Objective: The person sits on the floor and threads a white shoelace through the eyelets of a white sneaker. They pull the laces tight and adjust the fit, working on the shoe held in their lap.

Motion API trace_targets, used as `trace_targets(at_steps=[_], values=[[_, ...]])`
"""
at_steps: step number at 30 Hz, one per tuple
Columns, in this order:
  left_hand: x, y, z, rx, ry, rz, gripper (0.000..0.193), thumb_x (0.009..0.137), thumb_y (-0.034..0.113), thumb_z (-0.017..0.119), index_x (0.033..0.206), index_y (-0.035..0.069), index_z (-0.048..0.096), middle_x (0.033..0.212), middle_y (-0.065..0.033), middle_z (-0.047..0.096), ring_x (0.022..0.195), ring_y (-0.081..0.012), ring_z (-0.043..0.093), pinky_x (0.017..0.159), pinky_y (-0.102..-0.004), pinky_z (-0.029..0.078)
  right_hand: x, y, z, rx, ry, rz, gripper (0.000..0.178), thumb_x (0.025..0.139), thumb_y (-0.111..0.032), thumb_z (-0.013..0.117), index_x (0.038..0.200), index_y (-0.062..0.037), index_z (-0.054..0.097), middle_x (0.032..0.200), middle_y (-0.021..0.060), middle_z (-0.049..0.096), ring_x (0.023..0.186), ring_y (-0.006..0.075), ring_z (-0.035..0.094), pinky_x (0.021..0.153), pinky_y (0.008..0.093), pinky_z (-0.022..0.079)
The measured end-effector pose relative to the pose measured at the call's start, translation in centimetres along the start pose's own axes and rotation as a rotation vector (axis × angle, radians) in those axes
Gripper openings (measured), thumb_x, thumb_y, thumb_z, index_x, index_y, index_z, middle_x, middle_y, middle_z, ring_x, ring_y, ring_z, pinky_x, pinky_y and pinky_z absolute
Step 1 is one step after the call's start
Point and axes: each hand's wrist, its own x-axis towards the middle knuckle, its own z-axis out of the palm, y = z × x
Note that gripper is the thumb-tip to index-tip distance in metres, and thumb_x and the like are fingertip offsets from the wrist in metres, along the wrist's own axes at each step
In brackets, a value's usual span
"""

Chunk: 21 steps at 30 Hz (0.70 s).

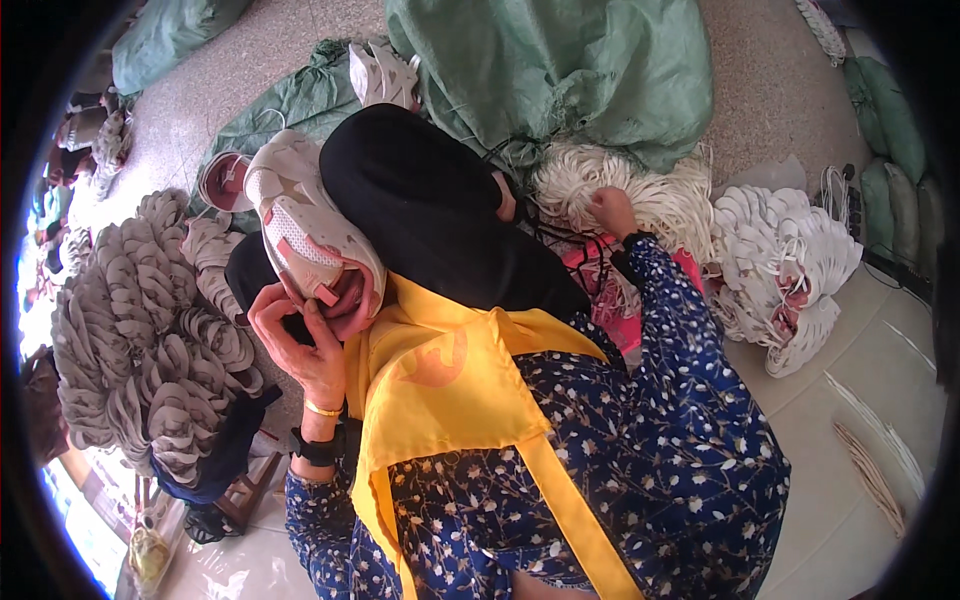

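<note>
My left hand (305,345) grips the heel end of a shoe upper (290,195), cream with pink patches and a pink inside. The upper rests against my black-clad leg, its toe pointing away from me. Fingers and thumb close around the collar. Farther right, my right hand (612,212) reaches into a thick bundle of white shoelaces (655,205). Its fingers are curled closed on the laces; how many strands they pinch cannot be made out. Another upper with a pink inside (228,182) lies just left of the held one.
Stacked grey-beige shoe uppers (140,320) rise at the left. White uppers (785,270) are piled at the right. Green sacks (560,80) lie ahead, with a white upper (383,75) on one. Loose strands (870,470) lie on the tiles at right. A yellow apron (450,390) covers my lap.
</note>
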Motion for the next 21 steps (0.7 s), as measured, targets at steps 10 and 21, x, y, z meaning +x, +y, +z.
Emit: trace_targets(at_steps=[10, 21], values=[[0.1, -0.1, -0.4, -0.044, 0.082, -0.086, 0.018, 0.085, -0.002, 0.067, 0.099, 0.005, 0.058, 0.111, -0.0178, 0.059, 0.105, -0.0350, 0.058, 0.093, -0.0455, 0.049, 0.5, 0.5, 1.4, -0.081, -0.093, 0.127, 0.016, 0.077, -0.015, 0.069, 0.083, -0.0014, 0.072, 0.076, 0.0224, 0.070, 0.071, 0.0385, 0.070, 0.066, 0.0494, 0.052], [-0.8, -1.5, -2.1, -0.157, 0.136, -0.030, 0.029, 0.080, -0.004, 0.070, 0.102, 0.002, 0.053, 0.111, -0.0181, 0.056, 0.101, -0.0404, 0.056, 0.086, -0.0455, 0.048, 3.9, -4.2, -3.8, 0.879, -0.176, 0.786, 0.021, 0.097, -0.015, 0.061, 0.077, -0.0144, 0.052, 0.064, -0.0052, 0.047, 0.049, 0.0083, 0.045, 0.044, 0.0240, 0.034]])
